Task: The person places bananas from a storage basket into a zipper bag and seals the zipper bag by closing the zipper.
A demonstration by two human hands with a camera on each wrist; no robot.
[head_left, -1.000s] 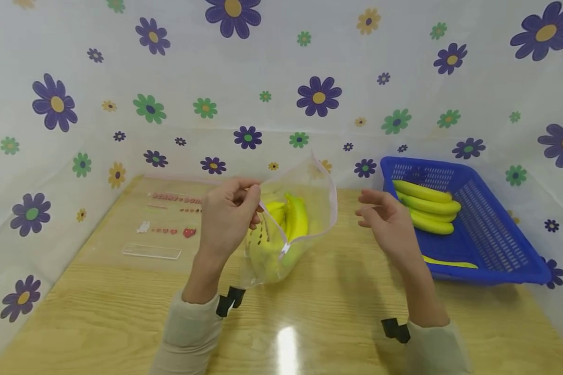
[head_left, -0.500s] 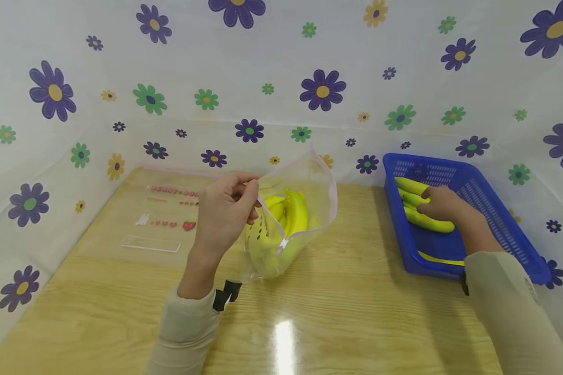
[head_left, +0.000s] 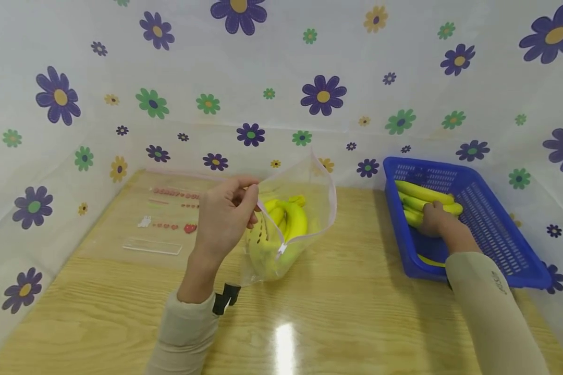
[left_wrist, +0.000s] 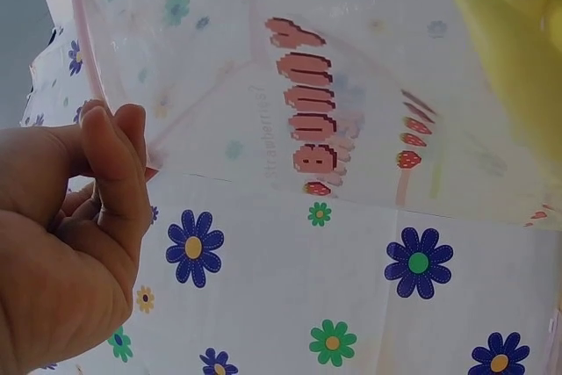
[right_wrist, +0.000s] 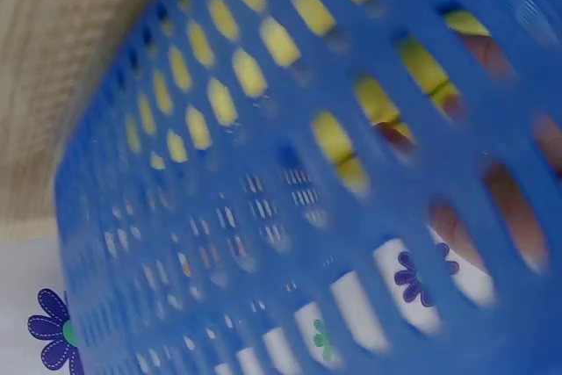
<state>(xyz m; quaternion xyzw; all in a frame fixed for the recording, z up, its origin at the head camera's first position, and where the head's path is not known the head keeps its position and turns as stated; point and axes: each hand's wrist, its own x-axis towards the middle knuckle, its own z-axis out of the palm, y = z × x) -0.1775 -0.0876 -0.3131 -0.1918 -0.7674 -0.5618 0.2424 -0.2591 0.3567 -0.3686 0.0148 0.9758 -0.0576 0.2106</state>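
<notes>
My left hand (head_left: 227, 219) pinches the pink zip edge of a clear zip bag (head_left: 326, 200), whose mouth gapes toward me. Inside it lie several yellow bananas (head_left: 296, 221); the left wrist view shows the bag's red lettering (left_wrist: 313, 116). On the right my right hand (head_left: 437, 219) is down in a blue basket (head_left: 396, 237), its fingers curled on the near banana (head_left: 412, 217) of a row. Through the basket's slots, the right wrist view shows fingers (right_wrist: 516, 217) close to yellow bananas (right_wrist: 281, 41); part of the grip is hidden.
A flat printed bag (head_left: 108, 234) lies on the wooden table (head_left: 347, 323) at the left. Another yellow piece (head_left: 430, 260) shows at the basket's near wall. A flower-patterned cloth (head_left: 272, 57) stands behind and at both sides.
My right hand has moved from beside the bag into the basket, then toward the near banana. The bananas inside the bag have shifted slightly; my left hand keeps its hold on the bag's edge.
</notes>
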